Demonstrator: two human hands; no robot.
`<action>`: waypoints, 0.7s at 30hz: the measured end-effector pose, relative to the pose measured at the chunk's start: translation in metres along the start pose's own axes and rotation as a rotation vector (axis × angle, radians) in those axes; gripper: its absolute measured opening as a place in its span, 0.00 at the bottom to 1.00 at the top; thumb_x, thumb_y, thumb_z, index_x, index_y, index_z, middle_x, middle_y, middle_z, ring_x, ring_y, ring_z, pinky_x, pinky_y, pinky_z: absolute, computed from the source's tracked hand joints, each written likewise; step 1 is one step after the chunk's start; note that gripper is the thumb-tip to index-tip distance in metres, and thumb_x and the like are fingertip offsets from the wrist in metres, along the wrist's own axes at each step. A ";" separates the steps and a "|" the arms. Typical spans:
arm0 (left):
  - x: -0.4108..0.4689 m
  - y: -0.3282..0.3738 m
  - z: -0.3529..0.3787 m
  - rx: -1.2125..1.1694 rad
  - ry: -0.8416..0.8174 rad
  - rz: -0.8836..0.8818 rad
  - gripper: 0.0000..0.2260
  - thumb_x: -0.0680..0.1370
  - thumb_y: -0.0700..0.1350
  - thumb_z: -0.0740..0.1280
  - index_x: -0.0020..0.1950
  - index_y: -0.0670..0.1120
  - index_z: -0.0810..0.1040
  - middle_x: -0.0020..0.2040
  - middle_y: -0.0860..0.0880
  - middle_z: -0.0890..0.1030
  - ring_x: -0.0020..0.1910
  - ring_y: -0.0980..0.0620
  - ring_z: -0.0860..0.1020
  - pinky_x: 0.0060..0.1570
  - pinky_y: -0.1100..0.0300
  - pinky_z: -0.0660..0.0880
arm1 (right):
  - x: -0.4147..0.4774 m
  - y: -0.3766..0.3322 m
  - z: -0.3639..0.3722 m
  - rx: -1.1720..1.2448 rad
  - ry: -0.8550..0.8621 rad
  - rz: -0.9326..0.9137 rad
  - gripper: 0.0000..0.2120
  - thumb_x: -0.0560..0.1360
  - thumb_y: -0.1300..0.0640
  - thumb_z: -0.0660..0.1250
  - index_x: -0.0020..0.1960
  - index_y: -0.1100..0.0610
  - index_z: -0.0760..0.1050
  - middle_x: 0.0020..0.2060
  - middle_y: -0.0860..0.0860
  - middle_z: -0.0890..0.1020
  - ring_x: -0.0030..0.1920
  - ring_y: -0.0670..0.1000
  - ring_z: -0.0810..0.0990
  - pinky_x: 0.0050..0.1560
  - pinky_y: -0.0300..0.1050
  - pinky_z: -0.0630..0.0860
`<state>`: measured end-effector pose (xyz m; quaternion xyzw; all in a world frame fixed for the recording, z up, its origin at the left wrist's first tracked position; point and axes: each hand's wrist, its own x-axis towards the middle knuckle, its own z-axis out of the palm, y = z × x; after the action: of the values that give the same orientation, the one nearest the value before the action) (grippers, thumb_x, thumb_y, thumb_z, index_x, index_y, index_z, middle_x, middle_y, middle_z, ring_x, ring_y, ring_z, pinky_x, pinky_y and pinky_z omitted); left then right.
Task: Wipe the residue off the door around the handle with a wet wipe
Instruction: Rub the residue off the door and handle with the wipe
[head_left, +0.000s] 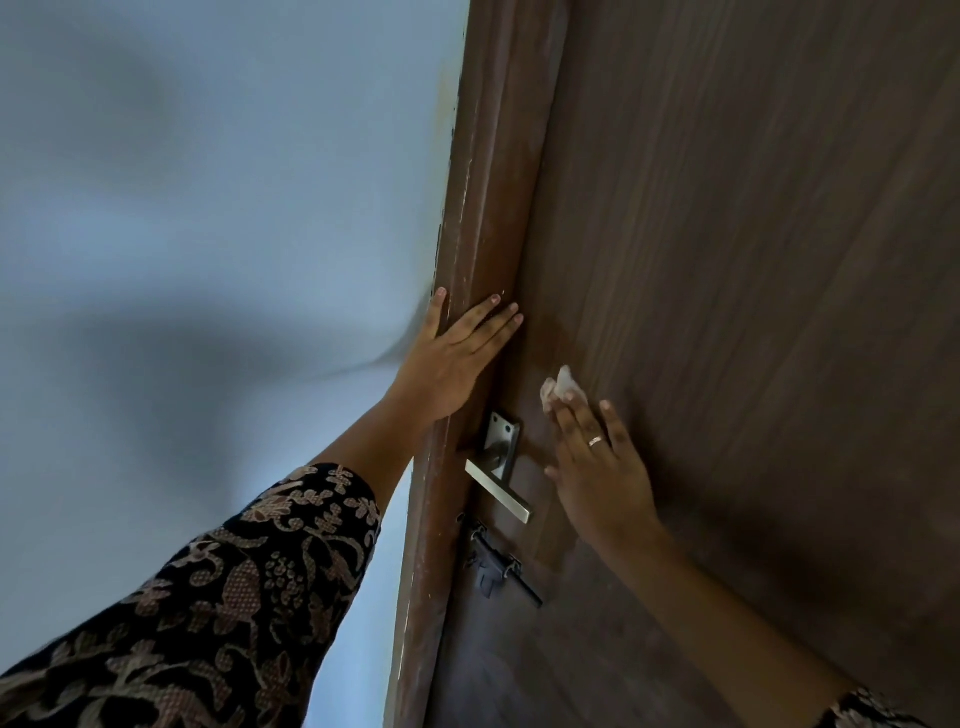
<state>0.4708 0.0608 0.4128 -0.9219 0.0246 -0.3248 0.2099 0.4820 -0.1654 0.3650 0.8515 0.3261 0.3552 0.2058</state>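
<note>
Door (727, 260) of brown wood fills the right of the view, with its metal handle (498, 491) low at centre. Wiping looks under way. The right hand (597, 467), fingers straight and flat, presses a crumpled white wet wipe (561, 387) to the panel at one o'clock from the handle. The left hand (457, 358), flat and holding nothing, braces on the wood at eleven o'clock. Residue is hard to see in the dim light. The next move is probably firm rubbing closer round the handle.

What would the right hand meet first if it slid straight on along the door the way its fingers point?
Only bare door at first; then, probably, the fingertips of the left hand, which rests flat across the door's edge. The right hand has the wet wipe under its fingertips.
</note>
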 end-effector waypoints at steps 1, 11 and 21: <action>0.001 0.002 0.000 -0.002 -0.007 -0.004 0.34 0.77 0.42 0.57 0.78 0.50 0.43 0.79 0.51 0.49 0.78 0.49 0.46 0.71 0.34 0.41 | -0.004 -0.004 0.005 0.005 -0.035 -0.028 0.34 0.76 0.48 0.59 0.74 0.64 0.52 0.75 0.59 0.57 0.75 0.56 0.51 0.72 0.54 0.35; 0.001 0.005 -0.004 -0.009 -0.022 -0.023 0.33 0.78 0.41 0.54 0.78 0.51 0.40 0.79 0.53 0.45 0.78 0.48 0.42 0.69 0.35 0.36 | 0.020 -0.007 -0.003 0.000 0.024 0.045 0.34 0.76 0.45 0.58 0.74 0.63 0.54 0.74 0.57 0.59 0.75 0.54 0.51 0.71 0.55 0.31; 0.002 0.007 -0.003 -0.046 -0.042 -0.038 0.33 0.77 0.41 0.55 0.78 0.52 0.40 0.79 0.53 0.44 0.78 0.47 0.41 0.70 0.34 0.38 | 0.000 -0.007 0.019 -0.062 0.010 -0.155 0.30 0.79 0.47 0.48 0.75 0.62 0.47 0.75 0.57 0.50 0.75 0.54 0.45 0.68 0.57 0.26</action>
<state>0.4715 0.0532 0.4131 -0.9335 0.0103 -0.3084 0.1828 0.4929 -0.1630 0.3484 0.8151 0.3810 0.3524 0.2574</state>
